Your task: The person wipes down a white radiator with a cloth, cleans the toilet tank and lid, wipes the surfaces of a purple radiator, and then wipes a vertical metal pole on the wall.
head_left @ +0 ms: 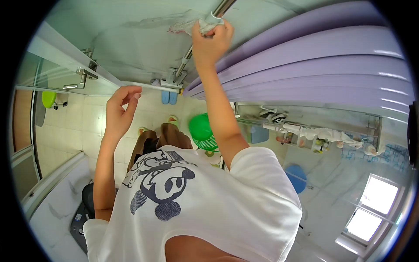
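My right hand (211,46) reaches up to a shiny metal pole (187,56) that runs along the pale marbled wall. Its fingers are closed round a crumpled whitish cloth (185,28), which is pressed against the pole near a white collar (214,18). Part of the cloth spreads out to the left against the wall. My left hand (122,107) hangs in the air on the left, fingers loosely bent, thumb apart, with nothing in it. Closest to it is the edge of a glass door (102,74). The pole's lower end meets a metal bracket (173,78).
Purple ribbed folds (305,56) hang right of the pole. A green basket (203,131) stands on the tiled floor beside my legs, with blue slippers (169,97) farther off. A metal door handle (80,81) juts out at left. Along the right, a shelf (305,131) holds cloths and small items.
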The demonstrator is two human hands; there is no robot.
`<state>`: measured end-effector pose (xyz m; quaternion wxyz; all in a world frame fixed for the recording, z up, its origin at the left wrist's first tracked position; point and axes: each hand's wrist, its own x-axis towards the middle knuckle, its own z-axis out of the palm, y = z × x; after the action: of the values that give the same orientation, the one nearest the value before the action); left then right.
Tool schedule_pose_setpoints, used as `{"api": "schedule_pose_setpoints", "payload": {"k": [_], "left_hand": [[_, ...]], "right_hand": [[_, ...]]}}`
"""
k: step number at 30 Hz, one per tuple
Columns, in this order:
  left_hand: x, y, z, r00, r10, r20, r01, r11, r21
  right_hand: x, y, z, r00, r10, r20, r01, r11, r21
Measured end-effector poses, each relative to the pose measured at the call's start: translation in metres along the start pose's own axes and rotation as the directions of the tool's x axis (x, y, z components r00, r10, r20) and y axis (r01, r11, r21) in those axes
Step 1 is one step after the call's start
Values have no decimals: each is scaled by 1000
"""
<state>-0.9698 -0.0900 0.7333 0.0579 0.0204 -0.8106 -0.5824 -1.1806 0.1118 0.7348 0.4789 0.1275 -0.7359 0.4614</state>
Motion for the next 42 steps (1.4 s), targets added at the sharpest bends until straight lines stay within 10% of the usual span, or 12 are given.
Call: {"api": "schedule_pose_setpoints", "payload": {"k": [13, 19, 27, 39, 42], "left_hand": [[-17, -5, -18, 999, -15, -32, 17, 999, 42], [-4, -4, -16, 997, 69, -24, -70, 998, -11], [13, 2, -12, 983, 182, -12, -183, 981, -66], [20, 7, -34, 972, 229, -50, -234, 965, -118], [35, 34, -35, 945, 325, -34, -327, 942, -81]], "right_hand": [[-151, 90, -13, 716, 507, 479, -434, 861, -263], [2, -2, -7, 996, 83, -29, -82, 996, 35], [178, -75, 19, 900, -382, -210, 363, 923, -126], [59, -26, -1, 961, -188, 204, 227, 955, -190], [91, -45, 0, 971, -218, 101, 229, 966, -120]]}}
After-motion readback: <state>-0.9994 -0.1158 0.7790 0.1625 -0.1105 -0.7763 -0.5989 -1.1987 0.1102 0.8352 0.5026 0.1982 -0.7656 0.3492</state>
